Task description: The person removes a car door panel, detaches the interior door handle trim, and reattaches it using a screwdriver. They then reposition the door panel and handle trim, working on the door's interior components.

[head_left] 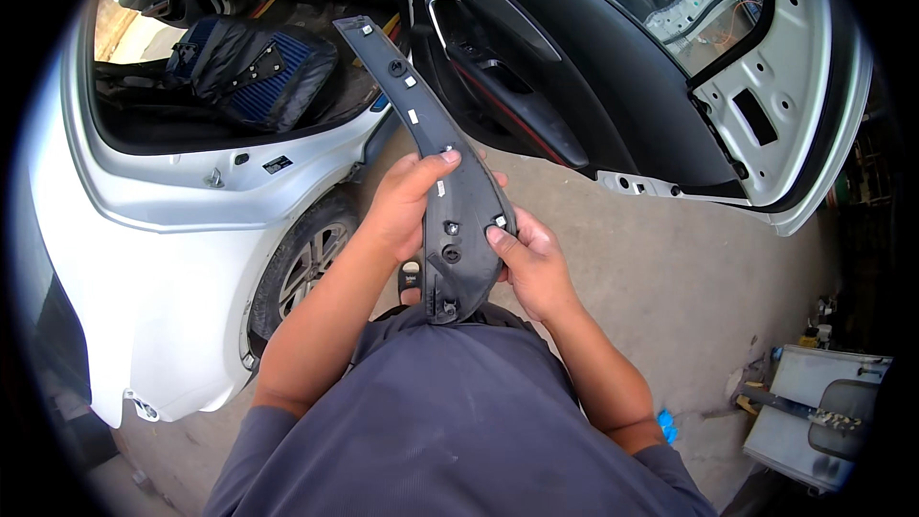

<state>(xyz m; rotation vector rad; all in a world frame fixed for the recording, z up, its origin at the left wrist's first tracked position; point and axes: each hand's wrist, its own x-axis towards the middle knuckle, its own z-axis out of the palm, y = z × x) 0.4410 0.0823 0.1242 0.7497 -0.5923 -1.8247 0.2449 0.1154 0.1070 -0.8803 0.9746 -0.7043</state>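
Observation:
Between my hands is a long black plastic car trim panel (450, 187), narrow at its far end and wide near my waist. Its back side faces up, dotted with several pale clips and dark mounting bosses. My left hand (407, 196) grips the left edge about midway, thumb on top beside a clip. On the right edge of the wider part, my right hand (531, 258) is closed, its thumb pressing close to a white clip (500, 221). The fingers of both hands are partly hidden under the panel.
A white car body (172, 258) with a rear wheel (311, 254) stands left. Its opened door (574, 67) spans the upper right. Inside lies a dark-blue seat piece (258, 77) with another black trim part. A pale panel (814, 412) and blue scrap (667, 427) are at lower right.

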